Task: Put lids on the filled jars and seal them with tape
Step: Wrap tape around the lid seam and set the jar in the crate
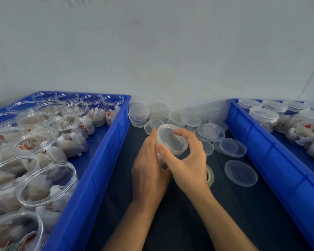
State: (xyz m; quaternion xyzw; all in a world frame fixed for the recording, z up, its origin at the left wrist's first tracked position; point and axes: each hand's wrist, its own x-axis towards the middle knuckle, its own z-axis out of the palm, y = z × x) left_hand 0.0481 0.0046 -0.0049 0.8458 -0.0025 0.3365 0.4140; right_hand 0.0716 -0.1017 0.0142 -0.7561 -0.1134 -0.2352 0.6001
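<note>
A clear filled jar is held tilted between both hands over the dark table, with a clear lid on its mouth. My left hand wraps the jar's body from the left. My right hand curls round the lid's rim, thumb on the near edge and fingers over the far edge. A roll of clear tape lies on the table, mostly hidden behind my right hand. Loose lids are piled at the back of the table.
A blue crate on the left holds several open filled jars. A blue crate on the right holds lidded jars. Single lids lie on the dark table between them. A pale wall rises behind.
</note>
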